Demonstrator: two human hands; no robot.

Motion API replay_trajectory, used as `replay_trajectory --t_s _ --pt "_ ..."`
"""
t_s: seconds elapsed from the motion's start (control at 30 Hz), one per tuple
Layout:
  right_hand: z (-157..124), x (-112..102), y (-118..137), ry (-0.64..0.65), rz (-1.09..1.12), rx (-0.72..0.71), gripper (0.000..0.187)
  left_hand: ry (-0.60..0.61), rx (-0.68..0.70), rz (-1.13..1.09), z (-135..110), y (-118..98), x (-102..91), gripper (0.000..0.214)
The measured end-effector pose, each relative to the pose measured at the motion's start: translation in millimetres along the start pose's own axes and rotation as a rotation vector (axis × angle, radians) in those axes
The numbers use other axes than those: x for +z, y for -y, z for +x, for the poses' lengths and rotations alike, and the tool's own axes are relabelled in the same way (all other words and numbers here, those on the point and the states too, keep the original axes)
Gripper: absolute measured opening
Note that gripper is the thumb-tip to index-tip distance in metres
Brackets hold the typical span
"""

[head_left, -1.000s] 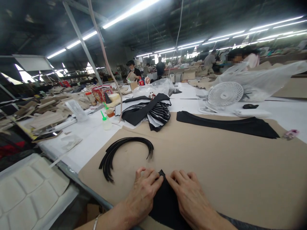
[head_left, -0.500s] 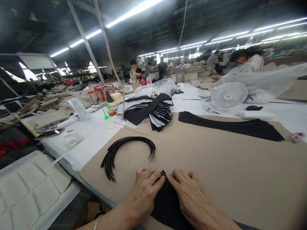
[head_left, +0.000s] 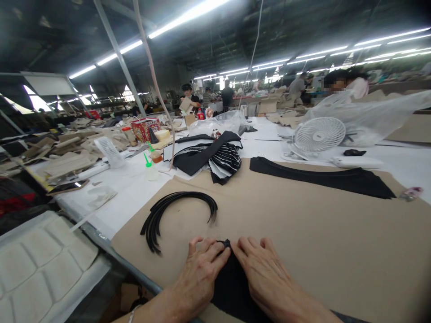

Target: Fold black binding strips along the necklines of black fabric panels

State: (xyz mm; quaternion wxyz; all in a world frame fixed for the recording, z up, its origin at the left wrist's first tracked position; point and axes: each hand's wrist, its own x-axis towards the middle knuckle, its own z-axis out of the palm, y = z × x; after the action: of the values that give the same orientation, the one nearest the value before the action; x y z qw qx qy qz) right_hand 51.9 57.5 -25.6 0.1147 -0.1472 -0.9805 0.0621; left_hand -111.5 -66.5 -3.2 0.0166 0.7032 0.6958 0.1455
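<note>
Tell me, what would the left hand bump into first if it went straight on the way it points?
Probably the right hand, just across the tip of the black cloth that the left hand touches, though depth there is hard to judge.

Strips lie left of the fabric piece.
</note>
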Motion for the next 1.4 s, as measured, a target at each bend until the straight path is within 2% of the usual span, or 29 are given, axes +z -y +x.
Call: replay_trajectory --t_s 0.1,0.2,0.33,0.43,0.5,0.6,0.67,0.87,0.93,1.0,1.07,1.13,1.27,1.4 --pt "6 -3 2 0.014 0.027 0.032 0.058 -0.013 -0.008 -0.009 -1 0 -1.6 0.054" --pt "7 4 2 0.003 0.022 0.044 0.055 -0.026 -0.016 -0.008 -2 -1 -2.7 0.046" --pt "-5 20 -1 -0.111 -0.066 -0.058 0.058 -0.030 -0.015 0.001 -3 -1 -2.8 0.042" --pt "-8 20 -3 -0.156 -0.124 -0.146 0.060 -0.011 -0.016 -0.006 -3 -3 -3.8 0.043" --pt "-2 12 -3 -0.113 -0.108 -0.127 0.056 -0.006 -0.013 0.003 -2 -3 -4.9 0.043" --pt "8 -1 -3 0.001 -0.029 -0.025 0.054 -0.012 -0.017 0.013 -2 -4 -5.7 0.042" --pt "10 -3 -4 0.035 -0.004 -0.010 0.055 -0.013 -0.020 0.006 -2 -4 -5.0 0.042" --pt "4 11 -2 -0.140 -0.082 -0.167 0.056 0.005 -0.023 -0.011 -4 -2 -1.6 0.042" --pt "13 0 3 -0.094 -0.055 -0.125 0.050 0.001 -0.009 0.006 -4 -3 -1.2 0.041" --pt "24 -19 5 0.060 0.037 -0.022 0.044 -0.014 0.002 0.029 -3 -3 -1.3 0.041" --pt "30 -39 0 0.172 0.160 0.057 0.048 -0.023 0.004 0.050 -2 -3 -1.9 0.042" --pt "26 -53 -11 0.180 0.271 0.138 0.051 -0.034 -0.003 0.060 -2 -3 -2.6 0.045" --pt "-6 -59 -29 0.200 0.323 0.261 0.036 -0.062 -0.034 0.016 -1 -3 -4.9 0.046" --pt "-29 -59 -25 0.193 0.306 0.281 0.023 -0.139 -0.088 -0.059 13 -16 -11.4 0.039"
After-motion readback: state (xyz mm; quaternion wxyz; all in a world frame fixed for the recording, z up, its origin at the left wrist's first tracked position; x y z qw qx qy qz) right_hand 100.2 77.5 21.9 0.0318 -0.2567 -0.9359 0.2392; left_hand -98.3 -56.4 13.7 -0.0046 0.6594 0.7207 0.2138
